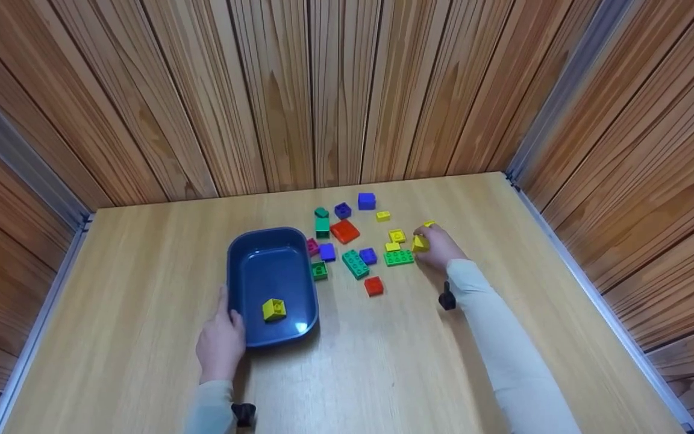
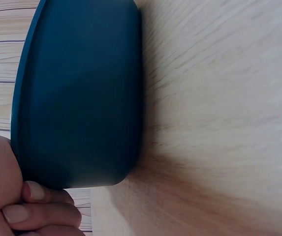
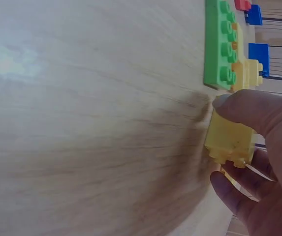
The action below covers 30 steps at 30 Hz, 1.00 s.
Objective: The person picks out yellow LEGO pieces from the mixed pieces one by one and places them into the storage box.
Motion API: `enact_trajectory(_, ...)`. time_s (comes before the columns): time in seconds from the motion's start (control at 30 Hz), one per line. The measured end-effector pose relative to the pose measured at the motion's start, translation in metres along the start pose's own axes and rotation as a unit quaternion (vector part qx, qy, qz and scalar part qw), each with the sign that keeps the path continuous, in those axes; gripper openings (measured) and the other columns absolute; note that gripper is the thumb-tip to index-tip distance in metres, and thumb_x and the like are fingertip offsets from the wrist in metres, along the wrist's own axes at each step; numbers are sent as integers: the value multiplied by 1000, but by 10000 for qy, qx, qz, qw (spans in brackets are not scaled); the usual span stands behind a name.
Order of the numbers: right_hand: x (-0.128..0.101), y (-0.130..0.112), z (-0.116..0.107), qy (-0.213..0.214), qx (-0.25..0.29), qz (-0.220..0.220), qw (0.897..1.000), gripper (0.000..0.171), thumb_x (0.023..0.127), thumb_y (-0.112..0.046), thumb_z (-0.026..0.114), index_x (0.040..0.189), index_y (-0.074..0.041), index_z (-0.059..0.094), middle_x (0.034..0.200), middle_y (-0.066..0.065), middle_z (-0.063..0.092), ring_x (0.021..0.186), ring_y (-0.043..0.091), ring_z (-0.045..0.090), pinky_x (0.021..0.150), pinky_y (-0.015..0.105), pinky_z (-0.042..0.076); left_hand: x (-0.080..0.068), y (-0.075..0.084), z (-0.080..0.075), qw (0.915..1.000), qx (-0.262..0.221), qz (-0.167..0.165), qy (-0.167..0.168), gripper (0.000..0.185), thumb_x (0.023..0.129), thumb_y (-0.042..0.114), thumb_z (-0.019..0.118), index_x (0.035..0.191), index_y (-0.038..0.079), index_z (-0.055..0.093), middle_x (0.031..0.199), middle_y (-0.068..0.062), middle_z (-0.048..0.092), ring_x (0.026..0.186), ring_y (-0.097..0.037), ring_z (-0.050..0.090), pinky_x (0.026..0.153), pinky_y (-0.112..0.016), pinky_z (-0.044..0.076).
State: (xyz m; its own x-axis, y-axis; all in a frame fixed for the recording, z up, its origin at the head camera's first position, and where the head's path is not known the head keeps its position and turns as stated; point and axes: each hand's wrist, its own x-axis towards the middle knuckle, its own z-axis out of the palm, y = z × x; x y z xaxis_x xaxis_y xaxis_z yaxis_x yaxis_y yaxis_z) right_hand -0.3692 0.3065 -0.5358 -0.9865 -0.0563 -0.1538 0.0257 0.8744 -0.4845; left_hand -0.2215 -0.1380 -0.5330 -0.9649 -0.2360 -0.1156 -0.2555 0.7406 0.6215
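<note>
Right hand: the right hand (image 1: 437,248) pinched a yellow brick (image 1: 420,243) between thumb and fingers (image 3: 244,105), at the right edge of the scattered bricks; the wrist view showed the brick at the bench surface, though whether it touched could not be told.
Left hand: the left hand (image 1: 220,340) gripped the near left corner of the blue tub (image 1: 247,253), fingers (image 2: 47,206) curled against its outer wall just under the rim.
Blue tub: it stood on the bench (image 1: 383,361), left of the brick pile, with one yellow brick in the tub (image 1: 273,310) lying near its front end.
Beside the right hand: a flat green plate (image 1: 399,257) lay just left of the held brick, with two small yellow bricks (image 1: 395,240) just behind it.
Further left: a blue brick (image 1: 368,255), a long green brick (image 1: 355,264), a red brick (image 1: 373,286) nearer the person, and a flat red piece (image 1: 345,231) farther back.
By the tub: a small green brick (image 1: 319,270), a blue one (image 1: 327,251) and a pink one (image 1: 312,246) sat close to its right wall.
Far edge of pile: two blue bricks (image 1: 366,201), a green stack (image 1: 321,223) and a small yellow plate (image 1: 383,215).
Surroundings: wooden panel walls (image 1: 323,90) enclosed the bench on three sides.
</note>
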Motion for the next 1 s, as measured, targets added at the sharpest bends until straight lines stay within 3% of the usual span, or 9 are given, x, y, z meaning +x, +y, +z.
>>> enact_trajectory(0.4,0,-2,-4,-96,-255,-162,9995,40,85,-11,69,123,-6,56,122,15,57,113,33,52,97,51,40,-1,0,0,10000,51,30,-41,61,101,21,41,155,16,12,60,-7,47,49,-22,45,52,-33,35)
enact_trajectory(1.0,4,4,-1,-96,9,28,10000,41,85,-11,69,124,-9,59,124,13,56,115,32,50,98,53,37,1,0,1,10000,61,40,13,62,101,22,41,155,20,10,59,-7,47,48,-22,46,51,-32,35)
